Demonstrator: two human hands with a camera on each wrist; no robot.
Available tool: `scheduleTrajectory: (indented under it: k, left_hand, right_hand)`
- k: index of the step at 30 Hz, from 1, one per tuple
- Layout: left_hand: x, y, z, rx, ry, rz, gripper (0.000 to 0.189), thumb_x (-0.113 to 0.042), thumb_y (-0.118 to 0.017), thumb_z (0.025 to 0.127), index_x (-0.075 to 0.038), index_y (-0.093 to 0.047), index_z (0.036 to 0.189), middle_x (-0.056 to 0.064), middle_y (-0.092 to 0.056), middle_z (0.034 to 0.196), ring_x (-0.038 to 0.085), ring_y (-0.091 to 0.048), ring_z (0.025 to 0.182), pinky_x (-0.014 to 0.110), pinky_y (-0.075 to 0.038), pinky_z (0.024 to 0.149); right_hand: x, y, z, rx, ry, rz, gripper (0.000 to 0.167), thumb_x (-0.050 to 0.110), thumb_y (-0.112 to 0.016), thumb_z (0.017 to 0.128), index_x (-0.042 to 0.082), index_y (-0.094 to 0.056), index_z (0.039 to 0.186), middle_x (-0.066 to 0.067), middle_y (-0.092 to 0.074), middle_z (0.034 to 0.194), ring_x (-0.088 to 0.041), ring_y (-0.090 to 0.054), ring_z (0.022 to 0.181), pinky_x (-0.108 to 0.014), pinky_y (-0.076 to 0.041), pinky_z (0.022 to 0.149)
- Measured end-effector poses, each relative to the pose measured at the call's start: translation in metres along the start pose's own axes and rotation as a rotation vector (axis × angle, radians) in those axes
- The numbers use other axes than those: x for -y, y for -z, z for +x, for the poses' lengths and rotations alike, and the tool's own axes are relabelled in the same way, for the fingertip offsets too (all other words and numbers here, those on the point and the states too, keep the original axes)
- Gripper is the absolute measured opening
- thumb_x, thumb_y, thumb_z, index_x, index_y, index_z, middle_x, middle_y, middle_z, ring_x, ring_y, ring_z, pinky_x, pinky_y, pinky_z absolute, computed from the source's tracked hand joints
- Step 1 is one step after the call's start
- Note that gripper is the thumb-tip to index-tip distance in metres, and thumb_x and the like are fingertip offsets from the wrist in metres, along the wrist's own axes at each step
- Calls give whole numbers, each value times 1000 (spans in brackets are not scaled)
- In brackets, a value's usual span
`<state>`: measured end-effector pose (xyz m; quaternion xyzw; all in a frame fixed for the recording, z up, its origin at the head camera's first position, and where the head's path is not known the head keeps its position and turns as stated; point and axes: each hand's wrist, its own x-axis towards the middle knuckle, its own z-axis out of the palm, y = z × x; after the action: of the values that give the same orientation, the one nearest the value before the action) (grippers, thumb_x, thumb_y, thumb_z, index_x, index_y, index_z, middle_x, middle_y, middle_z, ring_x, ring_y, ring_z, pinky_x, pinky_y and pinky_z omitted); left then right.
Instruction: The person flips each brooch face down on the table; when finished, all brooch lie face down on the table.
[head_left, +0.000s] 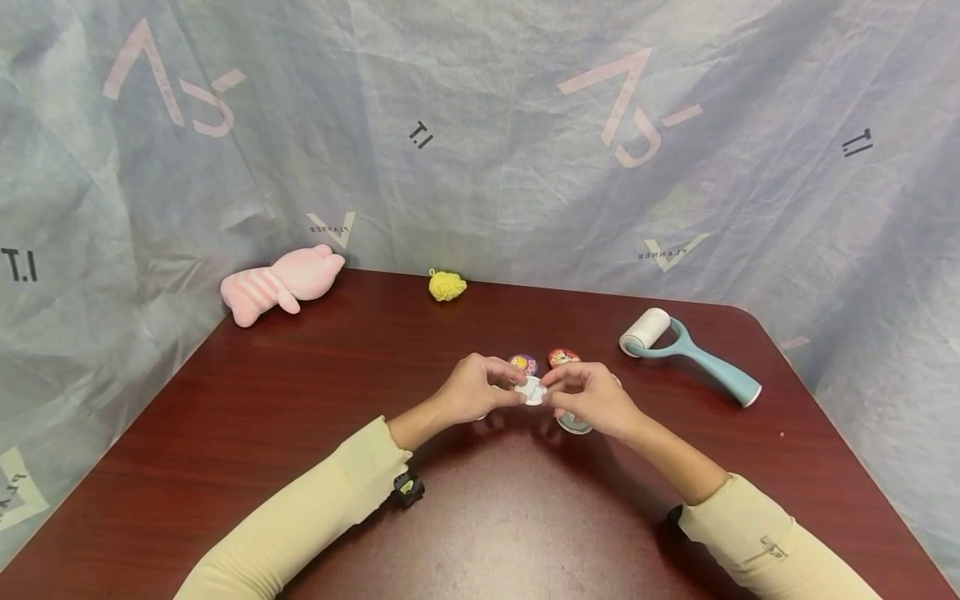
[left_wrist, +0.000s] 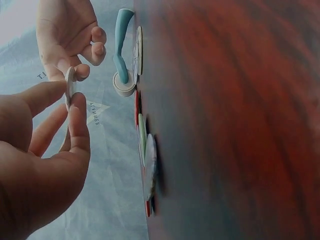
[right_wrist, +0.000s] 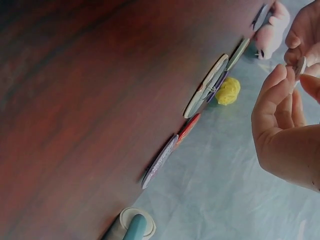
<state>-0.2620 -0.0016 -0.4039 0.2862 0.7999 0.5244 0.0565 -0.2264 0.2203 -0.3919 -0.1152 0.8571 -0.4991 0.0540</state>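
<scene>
Above the table, both hands meet at a small white round badge (head_left: 533, 391), its pale back turned up toward the head camera. My left hand (head_left: 468, 390) pinches one edge between thumb and fingers. At the opposite edge, my right hand (head_left: 603, 402) pinches it too. Side-on in the left wrist view, the badge (left_wrist: 70, 89) looks thin and stands clear of the table. Just beyond the hands lie a purple badge (head_left: 525, 364) and a red badge (head_left: 562, 357). A greyish badge (head_left: 575, 424) lies partly hidden under my right hand.
To the right lies a lint roller (head_left: 697, 354) with a blue handle. A yellow mesh ball (head_left: 447, 285) sits at the table's back edge, and a pink plush toy (head_left: 281, 285) lies at the back left. Grey cloth (head_left: 480, 183) hangs behind the dark red table (head_left: 480, 517).
</scene>
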Motion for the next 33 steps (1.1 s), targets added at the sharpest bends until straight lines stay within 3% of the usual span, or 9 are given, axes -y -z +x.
scheduleTrajectory:
  k: [7,16,24,33]
  left_hand:
    - [0,0,0,6,23,83,14,-16,-82,81,-9,-80,93,2,-75,105,12,-64,99,25,-52,78]
    - [-1,0,0,18,4,155,11,-15,-82,81,-11,-80,91,0,-75,101,15,-63,102,29,-49,86]
    - [-1,-2,1,41,29,193,13,-15,-85,77,-11,-80,89,-3,-75,92,14,-58,90,24,-47,75]
    - [2,-5,2,82,33,211,15,-11,-87,73,-8,-79,86,0,-71,85,21,-60,89,19,-47,63]
  right_hand:
    - [-1,-4,2,29,11,23,20,7,-74,86,-5,-70,102,-17,-72,86,-31,-68,69,-31,-56,61]
    - [3,-5,1,60,20,27,23,4,-75,84,-8,-69,103,-17,-71,85,-25,-66,67,-27,-54,58]
    - [0,-6,2,76,33,-4,19,-1,-73,83,-8,-69,100,-12,-69,78,-25,-64,65,-23,-50,55]
    - [-5,-10,6,123,43,-43,17,-4,-68,82,-7,-69,98,-6,-65,72,-10,-55,58,-19,-45,49]
